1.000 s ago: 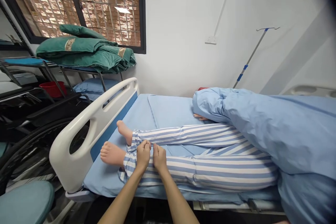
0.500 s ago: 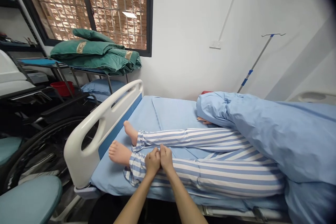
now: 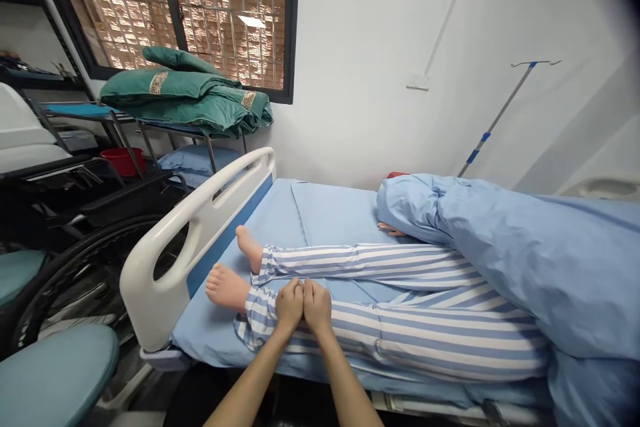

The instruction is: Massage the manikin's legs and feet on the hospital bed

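My left hand (image 3: 290,303) and my right hand (image 3: 317,305) are side by side over the near lower leg of a manikin-like figure in blue-and-white striped trousers (image 3: 425,327). Both are closed, fingers curled under and knuckles turned away from me. Whatever lies inside the fingers, if anything, is hidden, and I cannot tell whether they grip the cloth. The near bare foot (image 3: 227,285) is left of my hands, with the far foot (image 3: 250,248) beyond it. A light blue quilt (image 3: 510,247) is folded back over the upper body; a hand (image 3: 390,229) shows at its edge.
A white footboard (image 3: 150,280) closes the left end of the bed with its blue sheet (image 3: 330,213). To its left are a wheelchair (image 3: 100,247) and a teal stool (image 3: 60,373). Green quilts (image 3: 190,97) are stacked below the window. An IV pole (image 3: 500,113) rises behind the bed.
Both hands stay over the near leg, fingers now curled further under, knuckles more level. The view has shifted slightly.
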`<state>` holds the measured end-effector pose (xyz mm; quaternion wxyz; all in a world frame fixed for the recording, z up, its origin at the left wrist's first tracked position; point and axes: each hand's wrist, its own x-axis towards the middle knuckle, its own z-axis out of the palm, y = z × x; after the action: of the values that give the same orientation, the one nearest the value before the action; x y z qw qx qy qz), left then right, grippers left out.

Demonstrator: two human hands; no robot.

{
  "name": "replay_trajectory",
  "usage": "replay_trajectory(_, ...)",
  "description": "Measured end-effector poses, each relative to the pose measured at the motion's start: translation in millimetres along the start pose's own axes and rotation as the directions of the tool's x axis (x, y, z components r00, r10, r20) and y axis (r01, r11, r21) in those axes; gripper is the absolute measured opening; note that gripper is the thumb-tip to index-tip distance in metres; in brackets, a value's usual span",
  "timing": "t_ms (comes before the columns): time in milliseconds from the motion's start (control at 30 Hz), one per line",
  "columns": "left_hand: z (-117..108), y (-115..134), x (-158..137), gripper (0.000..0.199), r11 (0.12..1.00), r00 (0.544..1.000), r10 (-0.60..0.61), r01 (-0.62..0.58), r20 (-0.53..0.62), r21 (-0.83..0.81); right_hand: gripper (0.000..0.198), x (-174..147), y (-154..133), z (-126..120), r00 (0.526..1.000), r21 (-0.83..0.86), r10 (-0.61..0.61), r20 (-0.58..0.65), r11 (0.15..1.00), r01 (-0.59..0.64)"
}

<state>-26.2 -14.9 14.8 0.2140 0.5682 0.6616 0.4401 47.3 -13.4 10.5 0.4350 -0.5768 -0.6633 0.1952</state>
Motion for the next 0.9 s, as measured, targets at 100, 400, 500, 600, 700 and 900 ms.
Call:
replay_trajectory(100,-3,23,3,0.019,0.974,1.000,0.012,-0.012,-0.003,-0.227,0.044,5,3,-5,1.000,0.101,-0.016,0.006,0.995,0.015)
replay_trajectory(400,17,25,-2,0.018,0.994,0.998,0.014,-0.020,-0.058,-0.107,0.040,6,5,-12,0.997,0.292,0.049,-0.062,0.956,-0.029)
replay_trajectory(500,24,7,-7,0.018,0.993,0.999,0.030,-0.026,-0.030,0.117,0.038,5,6,-11,0.994,0.294,0.071,-0.078,0.955,-0.045)
replay_trajectory(600,25,4,-8,0.018,0.984,1.000,0.021,-0.018,-0.016,0.180,0.037,6,3,-13,0.993,0.274,0.094,-0.074,0.959,-0.070)
replay_trajectory(700,22,7,-8,0.020,0.981,1.000,0.014,-0.017,0.014,0.191,0.036,7,-9,-23,0.996,0.241,0.033,-0.080,0.970,-0.013)
replay_trajectory(900,23,7,-11,0.022,0.979,0.999,0.039,-0.044,0.031,0.199,0.035,8,-19,-35,0.996,0.230,-0.059,-0.064,0.971,0.072)
